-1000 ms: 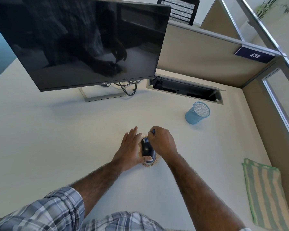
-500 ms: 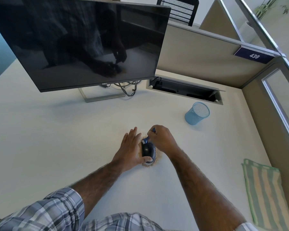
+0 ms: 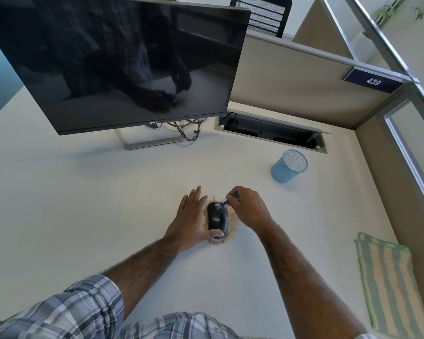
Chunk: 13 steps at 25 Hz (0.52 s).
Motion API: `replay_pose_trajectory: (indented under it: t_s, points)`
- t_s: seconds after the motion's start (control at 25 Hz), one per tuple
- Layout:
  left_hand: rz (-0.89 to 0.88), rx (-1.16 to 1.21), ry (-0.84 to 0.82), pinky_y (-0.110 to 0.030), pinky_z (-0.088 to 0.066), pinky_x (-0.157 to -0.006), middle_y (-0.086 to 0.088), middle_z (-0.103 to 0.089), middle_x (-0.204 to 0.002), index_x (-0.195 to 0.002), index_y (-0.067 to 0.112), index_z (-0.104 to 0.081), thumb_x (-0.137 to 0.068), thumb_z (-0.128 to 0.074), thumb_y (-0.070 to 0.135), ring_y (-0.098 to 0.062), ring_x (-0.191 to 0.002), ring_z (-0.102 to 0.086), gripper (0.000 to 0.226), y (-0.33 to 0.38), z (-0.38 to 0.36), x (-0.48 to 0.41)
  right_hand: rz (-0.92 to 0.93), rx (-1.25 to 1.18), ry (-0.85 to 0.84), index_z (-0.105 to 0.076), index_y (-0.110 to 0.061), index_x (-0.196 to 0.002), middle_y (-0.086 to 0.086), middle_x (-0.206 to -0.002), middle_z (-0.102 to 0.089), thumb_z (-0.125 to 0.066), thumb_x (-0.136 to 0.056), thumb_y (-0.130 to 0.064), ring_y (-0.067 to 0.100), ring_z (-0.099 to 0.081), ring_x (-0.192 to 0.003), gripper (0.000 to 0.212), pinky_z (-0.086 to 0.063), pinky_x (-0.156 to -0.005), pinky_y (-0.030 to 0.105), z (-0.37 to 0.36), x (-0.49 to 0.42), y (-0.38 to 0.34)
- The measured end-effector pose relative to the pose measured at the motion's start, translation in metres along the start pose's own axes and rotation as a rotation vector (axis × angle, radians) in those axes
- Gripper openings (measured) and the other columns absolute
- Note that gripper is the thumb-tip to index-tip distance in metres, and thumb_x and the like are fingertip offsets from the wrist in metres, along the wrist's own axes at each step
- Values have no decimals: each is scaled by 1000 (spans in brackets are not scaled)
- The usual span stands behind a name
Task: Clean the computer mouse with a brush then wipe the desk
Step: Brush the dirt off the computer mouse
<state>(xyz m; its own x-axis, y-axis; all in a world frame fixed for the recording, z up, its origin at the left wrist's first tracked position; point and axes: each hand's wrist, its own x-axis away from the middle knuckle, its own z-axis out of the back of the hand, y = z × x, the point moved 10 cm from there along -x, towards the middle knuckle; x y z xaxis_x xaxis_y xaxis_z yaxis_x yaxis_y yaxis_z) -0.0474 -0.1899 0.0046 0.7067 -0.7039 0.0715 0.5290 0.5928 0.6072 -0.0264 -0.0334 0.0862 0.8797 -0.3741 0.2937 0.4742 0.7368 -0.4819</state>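
- Since a second ago, we see the right hand [image 3: 249, 208] has shifted a little toward the far end of the mouse [image 3: 217, 220], so the mouse's dark back now shows more fully; the left hand [image 3: 194, 217] has kept its place.
- In the head view, the one view we have, the left hand lies flat on the desk [image 3: 83, 204] along the mouse's left side, fingers stretched forward and close together, thumb curled round the near end of the mouse. It steadies the mouse rather than gripping it: an open, flat hold.
- The right hand is curled into a narrow pinch round a small blue brush [image 3: 227, 201], knuckles up, wrist bent inward. The brush tip touches the far end of the mouse.
- The mouse sits near the middle of the desk, between the two hands, on a patch of tan crumbs [image 3: 233, 227] that ring it.
- Both forearms are bare; a plaid sleeve [image 3: 83, 307] is rolled up on the left arm.
- Counting, we find two hands, one mouse, one brush and one crumb patch.
- We count one dark monitor [image 3: 123, 62] at the back left, reflecting the hands.
- One blue mesh cup [image 3: 289, 166] stands well apart, beyond the right hand.
- One green striped cloth [image 3: 387, 282] lies folded at the desk's right edge, well apart from the mouse.
- One cable hatch [image 3: 272, 129] is open behind the cup, and one partition plate [image 3: 373, 81] reads 439.
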Motion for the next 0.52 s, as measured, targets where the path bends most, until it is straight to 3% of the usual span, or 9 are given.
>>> replay_pose_trajectory:
  t_s: [0.16,0.36,0.52]
  points:
    - [-2,14,0,-33,14,-124,-5,18,-170,-158,11,-18,-79,-57,83,-18,-157,18,114,0,0,1,22,-2,49,-69,-23,-99,-6,-92,-68,-52,-100,-29,9,-61,-77,18,-47,-62,27,5,1,-1]
    - [2,19,-5,-34,13,-125,-5,17,-171,-157,14,-21,-79,-58,82,-19,-157,17,109,0,1,2,1,2,55,-69,-23,-100,-5,-94,-69,-52,-100,-28,11,-61,-79,18,-48,-63,27,5,3,4]
    - [-18,60,0,-38,10,-126,-2,14,-171,-153,31,-26,-77,-55,83,-20,-157,15,96,4,3,1,24,-39,56,-69,-27,-97,-8,-91,-68,-54,-98,-29,10,-61,-78,15,-49,-63,27,4,8,4]
